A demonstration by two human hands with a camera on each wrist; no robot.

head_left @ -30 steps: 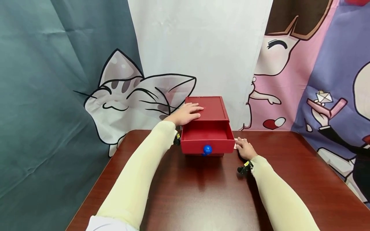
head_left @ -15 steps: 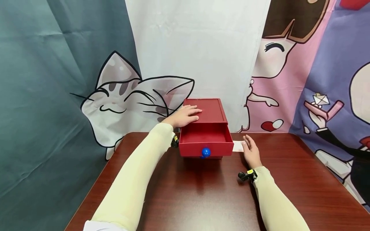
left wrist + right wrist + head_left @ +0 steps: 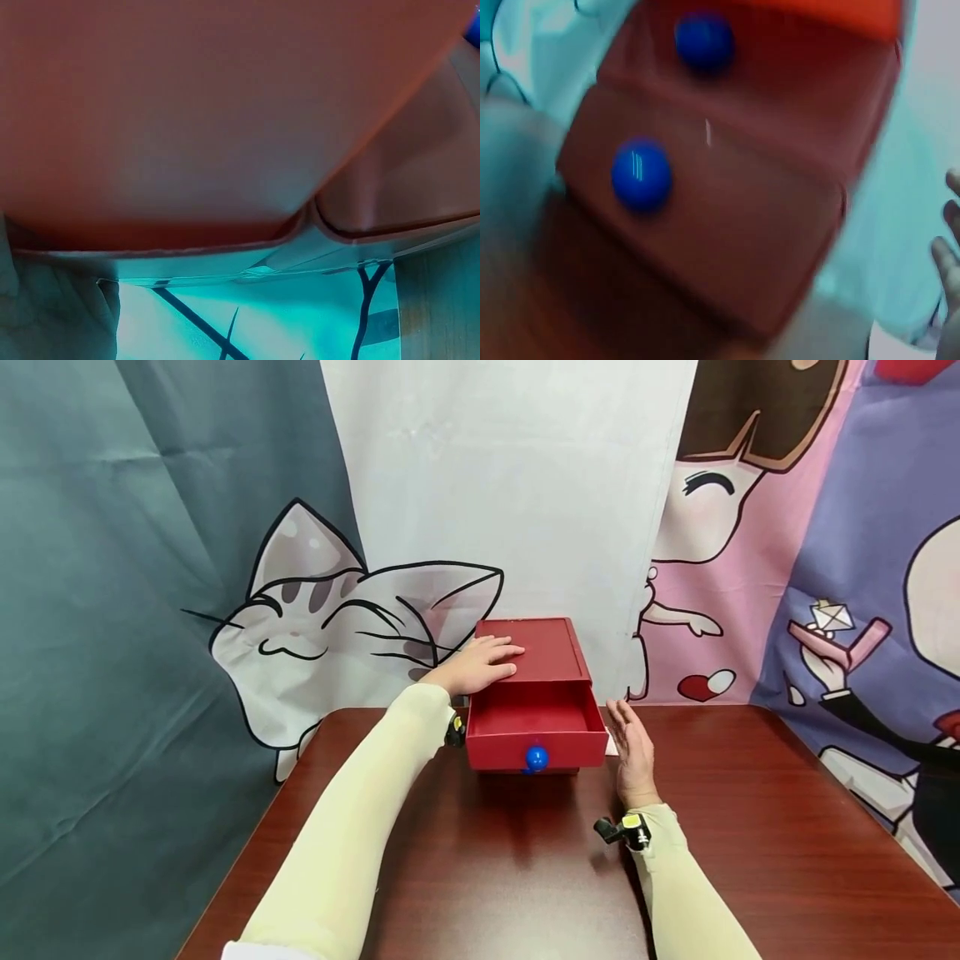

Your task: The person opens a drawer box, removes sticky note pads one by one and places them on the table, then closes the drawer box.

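Observation:
A red two-drawer box (image 3: 573, 647) stands on the table, its upper drawer (image 3: 538, 750) pulled out and showing a bare interior. A round blue knob (image 3: 537, 757) sits on the drawer front; the right wrist view also shows the lower drawer's blue knob (image 3: 641, 175). My left hand (image 3: 480, 666) rests on the left of the box's top, fingers spread. Beside the box's right side, my right hand (image 3: 636, 756) is held with straight fingers pointing away, holding nothing. Between them a small white flat piece (image 3: 611, 744) shows, mostly hidden by box and hand.
The brown wooden table (image 3: 510, 885) extends around the box. A printed cloth backdrop (image 3: 525, 485) with cartoon figures hangs close behind the table. A black wrist camera mount (image 3: 622, 832) juts inward from my right wrist.
My right hand first shifted right off the white piece, exposing more of it, then came back left, turned on edge, covering part of it. My left hand stays on the box.

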